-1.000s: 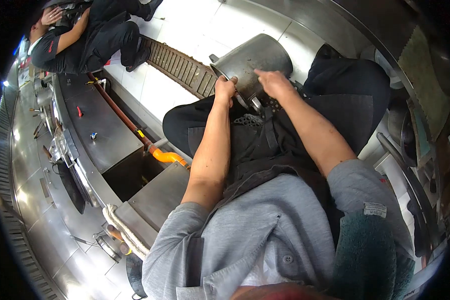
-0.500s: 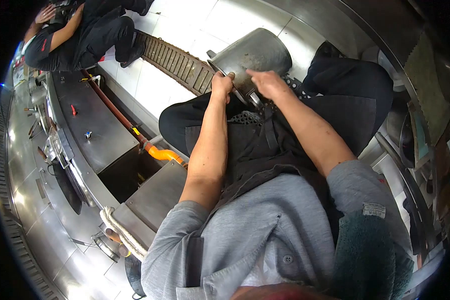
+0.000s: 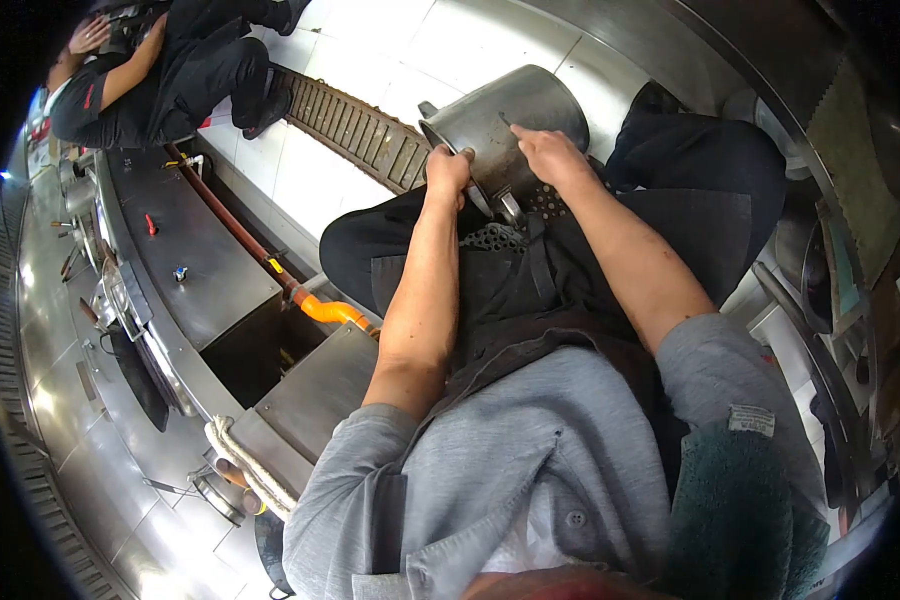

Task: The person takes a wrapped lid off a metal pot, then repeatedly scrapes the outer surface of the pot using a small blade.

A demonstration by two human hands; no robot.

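Note:
A large dull metal stockpot (image 3: 545, 100) lies on its side before my knees, its rim toward the left and its surface stained. My left hand (image 3: 448, 172) is closed on the pot's rim, thumb on the outer side. Against the upper side wall, my right hand (image 3: 555, 158) has its fingers curled, the index finger extended. A small dark sliver shows at its fingertips; what it is I cannot make out. One pot handle (image 3: 510, 208) points toward me. Beneath the pot is a dark perforated surface (image 3: 492, 237).
A slotted drain cover (image 3: 355, 125) crosses the white tiled floor (image 3: 305, 170). Left of me stands a steel counter (image 3: 205, 270) with an orange pipe (image 3: 330, 310) and a white rope (image 3: 250, 470). Another person (image 3: 185, 80) in dark clothes is at the upper left.
My right hand has moved slightly up and right along the pot's side. The pot has shifted a little; my left hand keeps its grip on the rim.

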